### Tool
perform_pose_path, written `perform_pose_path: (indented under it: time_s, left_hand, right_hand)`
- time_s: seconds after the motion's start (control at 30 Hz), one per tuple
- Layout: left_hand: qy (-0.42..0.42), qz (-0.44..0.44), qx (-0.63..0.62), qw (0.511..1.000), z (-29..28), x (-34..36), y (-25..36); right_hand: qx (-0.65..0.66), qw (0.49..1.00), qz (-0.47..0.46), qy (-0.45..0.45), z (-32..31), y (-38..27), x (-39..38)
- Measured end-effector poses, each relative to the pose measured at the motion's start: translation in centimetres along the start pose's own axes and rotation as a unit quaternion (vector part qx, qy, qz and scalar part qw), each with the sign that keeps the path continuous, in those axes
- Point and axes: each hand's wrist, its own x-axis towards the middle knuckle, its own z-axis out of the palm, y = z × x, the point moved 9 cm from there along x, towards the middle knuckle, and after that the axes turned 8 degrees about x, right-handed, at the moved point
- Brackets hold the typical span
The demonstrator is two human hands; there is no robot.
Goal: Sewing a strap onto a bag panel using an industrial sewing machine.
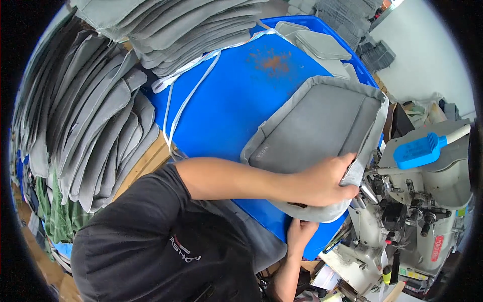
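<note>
A grey fabric panel with a raised, gathered border [317, 121] lies tilted over the blue work surface [221, 110]. My left arm reaches across it from the left. Closed on the border at its near right corner is my left hand [327, 181], with the thumb and fingers around the edge. Just below, my right hand [302, 232] comes up from the lower edge and pinches the underside of the same border. Its fingertips are partly hidden beneath the fabric. A small dark patch shows at the border between the two hands.
Stacks of grey fabric pieces [85, 121] rise at the left and far side. A blue bin [317, 21] holds more panels. A white cord [183, 108] crosses the surface. At the right stand a sewing machine [417, 211] and a blue brush-like tool [417, 151].
</note>
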Motion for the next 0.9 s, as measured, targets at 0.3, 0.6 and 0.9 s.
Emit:
perform_pose_path:
  time_s: [0.3,0.6,0.9]
  left_hand:
    - [-0.045,-0.127,-0.031,0.99,-4.8,11.9,-5.1]
    - [0.001,0.111,0.001,0.994,-12.3,14.9,7.4]
    - [-0.283,0.074,0.303,0.907,-12.9,2.4,-2.3]
  right_hand:
    - [-0.028,0.993,0.113,-0.009,0.9,-1.4,0.8]
    - [-0.051,0.993,0.109,-0.01,1.1,-1.6,0.4]
    - [-0.083,0.995,0.057,-0.026,-0.6,-4.6,0.2]
